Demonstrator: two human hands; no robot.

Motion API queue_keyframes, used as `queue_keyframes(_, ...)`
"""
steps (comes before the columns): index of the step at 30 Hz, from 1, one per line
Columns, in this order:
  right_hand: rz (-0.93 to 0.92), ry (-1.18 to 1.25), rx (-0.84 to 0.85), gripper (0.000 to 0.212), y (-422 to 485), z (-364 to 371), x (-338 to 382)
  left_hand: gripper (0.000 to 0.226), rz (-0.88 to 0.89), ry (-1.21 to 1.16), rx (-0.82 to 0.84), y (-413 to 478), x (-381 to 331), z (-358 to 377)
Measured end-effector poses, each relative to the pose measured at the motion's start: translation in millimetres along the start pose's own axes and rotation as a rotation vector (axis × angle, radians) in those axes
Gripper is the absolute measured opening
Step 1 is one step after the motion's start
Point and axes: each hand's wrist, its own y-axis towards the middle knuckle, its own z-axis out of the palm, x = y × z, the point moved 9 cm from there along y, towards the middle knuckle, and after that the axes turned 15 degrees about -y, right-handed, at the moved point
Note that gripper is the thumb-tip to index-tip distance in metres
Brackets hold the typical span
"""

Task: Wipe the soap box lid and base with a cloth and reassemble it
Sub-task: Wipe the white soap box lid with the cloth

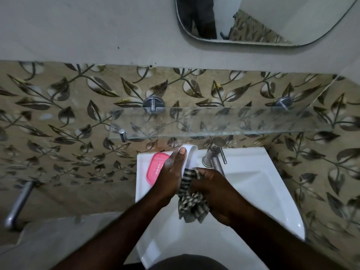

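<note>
Two bare hands, left [172, 172] and right [212, 193]; one checked cloth [191, 203]; two soap box parts, one white [190, 152] and one pink [156, 166]; one sink [253, 184]; one tap [215, 152]; one glass shelf [214, 121]; one mirror [263, 20]

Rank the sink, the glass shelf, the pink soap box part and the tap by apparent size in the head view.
1. sink
2. glass shelf
3. pink soap box part, partly hidden
4. tap; close to the pink part, unsure.

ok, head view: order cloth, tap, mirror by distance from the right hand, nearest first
1. Cloth: gripped in the right hand.
2. Tap: just beyond the hand, at the sink's back edge.
3. Mirror: farthest, high on the wall.
</note>
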Motion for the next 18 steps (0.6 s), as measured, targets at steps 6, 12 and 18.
queue_keyframes(6, -0.083, 0.151, -0.068, 0.026, 1, -19, 26, 0.051, -0.003, -0.05, 0.11, -5, 10, 11)
queue_keyframes(12, -0.126, -0.321, -0.151, 0.039, -8, -6, -12, 0.037, -0.025, -0.086, -0.106, 6, 1, -2)
queue_keyframes(18, -0.561, -1.146, -0.198, 0.039, 2, -8, -18, 0.039, -0.222, -0.249, -0.305, -1, 20, -7)
